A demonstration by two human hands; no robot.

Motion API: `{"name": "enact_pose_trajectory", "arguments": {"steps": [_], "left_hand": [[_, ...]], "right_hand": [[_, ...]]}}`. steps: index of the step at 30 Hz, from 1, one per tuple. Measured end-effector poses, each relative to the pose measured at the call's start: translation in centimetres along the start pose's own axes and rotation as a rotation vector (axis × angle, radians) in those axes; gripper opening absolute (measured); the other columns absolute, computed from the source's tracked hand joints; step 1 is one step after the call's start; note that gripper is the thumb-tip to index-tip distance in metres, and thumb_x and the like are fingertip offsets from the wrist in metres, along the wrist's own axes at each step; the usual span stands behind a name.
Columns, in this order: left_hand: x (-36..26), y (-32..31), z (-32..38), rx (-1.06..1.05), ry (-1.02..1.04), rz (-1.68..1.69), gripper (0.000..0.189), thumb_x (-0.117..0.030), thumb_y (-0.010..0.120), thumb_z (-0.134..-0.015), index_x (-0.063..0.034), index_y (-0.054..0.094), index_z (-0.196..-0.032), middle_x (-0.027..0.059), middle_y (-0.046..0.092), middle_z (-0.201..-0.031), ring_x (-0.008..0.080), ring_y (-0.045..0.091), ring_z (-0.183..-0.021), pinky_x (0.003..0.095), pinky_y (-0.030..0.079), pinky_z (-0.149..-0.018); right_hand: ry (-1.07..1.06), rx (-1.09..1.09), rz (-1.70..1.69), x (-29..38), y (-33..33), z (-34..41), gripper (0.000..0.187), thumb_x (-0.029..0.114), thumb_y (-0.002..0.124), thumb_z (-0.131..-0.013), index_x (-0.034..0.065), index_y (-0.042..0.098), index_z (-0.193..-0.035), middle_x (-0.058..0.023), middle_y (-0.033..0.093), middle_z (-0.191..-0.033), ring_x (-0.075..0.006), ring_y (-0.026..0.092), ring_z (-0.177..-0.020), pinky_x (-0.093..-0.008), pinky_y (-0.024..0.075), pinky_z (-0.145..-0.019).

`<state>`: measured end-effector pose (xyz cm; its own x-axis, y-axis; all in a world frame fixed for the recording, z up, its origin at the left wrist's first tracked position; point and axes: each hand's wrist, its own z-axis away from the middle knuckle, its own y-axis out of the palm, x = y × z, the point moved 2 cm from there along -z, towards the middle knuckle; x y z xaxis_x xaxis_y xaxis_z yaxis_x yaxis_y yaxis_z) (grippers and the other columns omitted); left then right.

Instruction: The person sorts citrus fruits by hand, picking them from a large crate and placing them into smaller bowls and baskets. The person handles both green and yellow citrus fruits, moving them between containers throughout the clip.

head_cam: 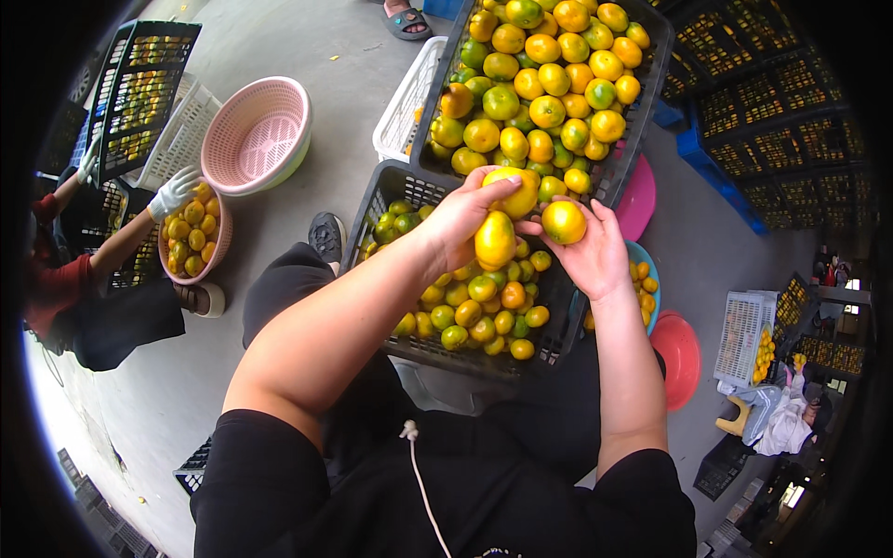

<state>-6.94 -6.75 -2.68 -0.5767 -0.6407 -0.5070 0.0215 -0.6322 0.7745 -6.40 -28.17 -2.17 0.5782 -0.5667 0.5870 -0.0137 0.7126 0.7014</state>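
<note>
My left hand (457, 227) holds two yellow mandarins, one (515, 194) under the thumb and the other (494, 240) lower, against the palm side. On the fingers of my right hand (593, 261) rests a third mandarin (564, 222). The two hands nearly meet above the near edge of a black plastic crate (427, 129) heaped with green, yellow and orange mandarins (546, 111). Under my forearms, closer to my lap, sits a lower black crate (446, 359) with more mandarins (469, 312), partly hidden by my left arm.
To the right are a blue basin (654, 254) with small fruit, a red basin (677, 359) and stacked black crates (760, 104). Left stand a pink basket (258, 136) and a fruit-filled basket (222, 240), beside a co-worker's gloved hand (174, 192). Another person (778, 422) sits far right.
</note>
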Motion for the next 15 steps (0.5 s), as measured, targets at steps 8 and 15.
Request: {"name": "enact_pose_trajectory", "arguments": {"steps": [8, 15], "left_hand": [[1.7, 0.0, -0.4, 0.059, -0.149, 0.038, 0.056, -0.054, 0.052, -0.102, -0.0141, 0.054, -0.141, 0.0084, 0.065, -0.132, 0.0195, 0.067, -0.109, 0.0336, 0.053, -0.083], [2.0, -1.2, 0.1, -0.073, -0.204, 0.054, 0.060, -0.062, 0.057, -0.096, -0.0142, 0.058, -0.131, 0.0094, 0.064, -0.129, 0.0237, 0.064, -0.112, 0.0395, 0.054, -0.079]], "right_hand": [[-0.818, 0.137, 1.450, 1.4, 2.6, 2.5, 0.069, -0.007, 0.080, -0.072, 0.0058, 0.052, -0.134, -0.0106, 0.060, -0.128, -0.0255, 0.055, -0.128, -0.0385, 0.0441, -0.110], [-0.483, 0.250, 1.618, 2.3, 3.1, 1.7, 0.056, 0.012, 0.084, -0.077, 0.0052, 0.061, -0.127, -0.0138, 0.065, -0.125, -0.0313, 0.060, -0.122, -0.0398, 0.0473, -0.105]]}}
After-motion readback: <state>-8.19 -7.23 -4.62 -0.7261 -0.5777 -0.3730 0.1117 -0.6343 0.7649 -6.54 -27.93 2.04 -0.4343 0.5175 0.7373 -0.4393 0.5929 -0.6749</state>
